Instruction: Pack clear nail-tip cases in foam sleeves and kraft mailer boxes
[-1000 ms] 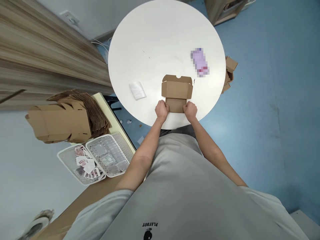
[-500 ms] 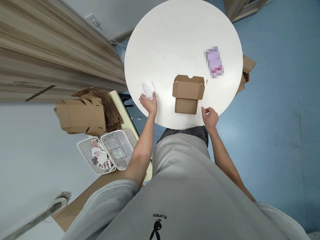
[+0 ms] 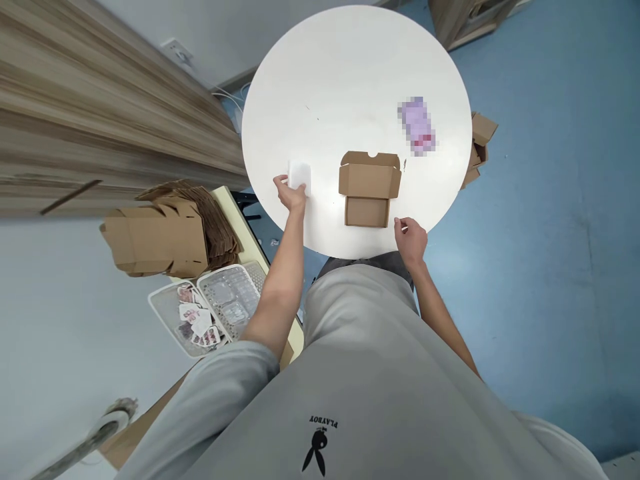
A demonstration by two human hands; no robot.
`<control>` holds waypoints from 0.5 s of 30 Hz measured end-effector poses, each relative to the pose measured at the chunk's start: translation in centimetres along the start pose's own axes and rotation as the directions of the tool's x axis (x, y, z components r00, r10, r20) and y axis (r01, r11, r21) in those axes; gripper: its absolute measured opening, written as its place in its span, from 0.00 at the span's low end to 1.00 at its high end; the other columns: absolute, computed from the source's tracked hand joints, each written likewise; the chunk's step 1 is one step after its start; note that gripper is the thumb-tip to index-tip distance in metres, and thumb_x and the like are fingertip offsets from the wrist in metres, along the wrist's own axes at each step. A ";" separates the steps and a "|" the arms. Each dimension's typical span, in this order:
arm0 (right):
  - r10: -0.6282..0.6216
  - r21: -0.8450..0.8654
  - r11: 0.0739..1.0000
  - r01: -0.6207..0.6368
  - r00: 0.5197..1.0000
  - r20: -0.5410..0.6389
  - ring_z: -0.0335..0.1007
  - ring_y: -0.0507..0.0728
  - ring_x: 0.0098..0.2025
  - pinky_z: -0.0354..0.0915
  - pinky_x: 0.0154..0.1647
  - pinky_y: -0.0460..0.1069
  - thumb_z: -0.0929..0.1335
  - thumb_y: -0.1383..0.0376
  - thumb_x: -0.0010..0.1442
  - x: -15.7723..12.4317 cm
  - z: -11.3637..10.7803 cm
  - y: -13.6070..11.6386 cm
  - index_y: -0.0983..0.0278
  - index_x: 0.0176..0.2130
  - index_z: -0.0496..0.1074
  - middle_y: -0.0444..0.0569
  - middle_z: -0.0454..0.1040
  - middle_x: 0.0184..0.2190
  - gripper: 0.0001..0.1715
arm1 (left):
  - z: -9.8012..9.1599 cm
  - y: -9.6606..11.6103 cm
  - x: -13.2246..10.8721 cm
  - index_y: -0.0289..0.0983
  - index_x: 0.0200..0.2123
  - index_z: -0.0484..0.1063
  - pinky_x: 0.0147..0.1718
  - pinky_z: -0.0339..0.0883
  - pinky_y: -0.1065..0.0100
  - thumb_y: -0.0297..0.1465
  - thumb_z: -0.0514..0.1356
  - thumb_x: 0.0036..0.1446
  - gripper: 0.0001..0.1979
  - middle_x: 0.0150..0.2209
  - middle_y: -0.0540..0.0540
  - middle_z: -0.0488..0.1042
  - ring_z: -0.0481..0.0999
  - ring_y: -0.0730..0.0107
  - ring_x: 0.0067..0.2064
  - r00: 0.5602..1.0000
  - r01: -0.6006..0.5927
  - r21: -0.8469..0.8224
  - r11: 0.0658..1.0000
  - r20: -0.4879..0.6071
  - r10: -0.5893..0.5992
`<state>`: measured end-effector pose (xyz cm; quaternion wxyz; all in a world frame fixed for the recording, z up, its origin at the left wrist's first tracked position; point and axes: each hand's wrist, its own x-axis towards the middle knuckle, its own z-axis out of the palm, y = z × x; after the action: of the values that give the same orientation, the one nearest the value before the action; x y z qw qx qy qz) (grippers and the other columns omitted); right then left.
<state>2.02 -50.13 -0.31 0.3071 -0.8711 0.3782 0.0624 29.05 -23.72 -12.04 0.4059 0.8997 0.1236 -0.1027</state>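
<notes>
At the left side of the round white table [image 3: 350, 80], my left hand [image 3: 291, 196] grips a small flat white packet [image 3: 300, 175], thumb on the near right corner and fingers along its left side. An open brown cardboard box [image 3: 367, 212] stands near the front edge, its lid folded back away from me and its inside bare. Just right of the box, my right hand [image 3: 412, 241] hovers by the table edge. Its fingers are curled, and nothing shows in them. Farther back on the right lies a blurred purple item [image 3: 418, 127].
On a side table to the left are a stack of flat cardboard boxes [image 3: 160, 230] and an open clear plastic case [image 3: 165, 308] with cards inside. More cardboard [image 3: 481, 130] sits beyond the table's right edge. A wood-panelled surface [image 3: 125, 100] rises at left.
My left hand has closed on the white packet, which is turned straighter than before. My right hand stays beside the box. The whole view has shifted slightly.
</notes>
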 end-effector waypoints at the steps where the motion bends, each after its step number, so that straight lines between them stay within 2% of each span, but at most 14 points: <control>1: -0.014 0.009 1.000 0.014 1.000 0.014 0.79 0.61 0.37 0.68 0.43 0.55 0.60 0.48 0.81 -0.1 0.2 -0.3 0.60 0.40 0.77 0.55 0.87 0.43 0.27 | -0.5 -0.3 -0.5 0.44 0.59 0.66 0.63 0.75 0.48 0.26 0.70 0.60 0.27 0.55 0.42 0.78 0.83 0.53 0.57 0.999 0.041 -0.007 0.999 -0.009 -0.041; 3: -0.055 0.028 0.998 0.053 0.998 0.042 0.80 0.61 0.37 0.70 0.43 0.55 0.61 0.48 0.81 -0.2 0.8 -0.9 0.60 0.41 0.78 0.55 0.87 0.43 0.26 | -1.6 -0.9 -1.9 0.42 0.55 0.71 0.62 0.75 0.50 0.26 0.70 0.56 0.25 0.52 0.43 0.80 0.83 0.53 0.55 0.996 0.092 -0.038 0.995 -0.004 -0.092; 6: -0.153 0.085 0.986 0.145 0.984 0.094 0.81 0.61 0.40 0.73 0.46 0.56 0.61 0.48 0.81 -0.5 1.9 -1.6 0.60 0.44 0.80 0.54 0.86 0.44 0.26 | -2.8 -1.7 -5.3 0.40 0.53 0.74 0.57 0.78 0.53 0.29 0.71 0.51 0.25 0.50 0.42 0.81 0.83 0.52 0.52 0.994 0.042 -0.116 0.992 0.107 -0.030; 8: -0.226 0.147 0.967 0.208 0.966 0.122 0.83 0.63 0.46 0.77 0.50 0.57 0.62 0.47 0.81 -0.6 2.7 -2.1 0.60 0.49 0.81 0.56 0.86 0.47 0.26 | -3.4 -2.2 -7.9 0.39 0.56 0.72 0.52 0.80 0.55 0.31 0.72 0.50 0.29 0.49 0.42 0.81 0.83 0.53 0.49 0.979 0.083 -0.165 0.983 0.196 -0.050; 11: -0.314 0.224 0.934 0.280 0.940 0.132 0.80 0.68 0.61 0.78 0.61 0.62 0.66 0.44 0.78 -0.5 3.7 -2.8 0.60 0.63 0.78 0.60 0.83 0.59 0.29 | -3.4 -2.2 -11.4 0.40 0.56 0.69 0.47 0.80 0.58 0.35 0.74 0.50 0.31 0.45 0.44 0.80 0.83 0.55 0.46 0.927 0.132 -0.246 0.960 0.375 -0.032; 13: -0.346 0.260 0.917 0.302 0.927 0.143 0.73 0.70 0.71 0.73 0.71 0.67 0.69 0.42 0.75 -0.3 4.0 -3.3 0.59 0.71 0.72 0.61 0.77 0.68 0.37 | -2.8 -1.4 -13.1 0.41 0.53 0.68 0.46 0.79 0.60 0.38 0.74 0.52 0.28 0.44 0.45 0.81 0.84 0.58 0.46 0.874 0.128 -0.305 0.944 0.484 0.038; 15: -0.355 0.304 0.907 0.291 0.917 0.183 0.68 0.70 0.76 0.68 0.76 0.67 0.70 0.42 0.74 0.1 4.0 -3.6 0.58 0.76 0.67 0.60 0.72 0.74 0.42 | -1.8 0.0 -14.1 0.41 0.51 0.69 0.46 0.78 0.62 0.38 0.74 0.55 0.25 0.43 0.46 0.82 0.84 0.60 0.46 0.818 0.094 -0.332 0.938 0.563 0.117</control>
<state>5.13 -46.01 -1.80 0.4716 -0.8581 0.1938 0.0603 15.80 -24.29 -6.83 0.5760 0.7419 0.0060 -0.3432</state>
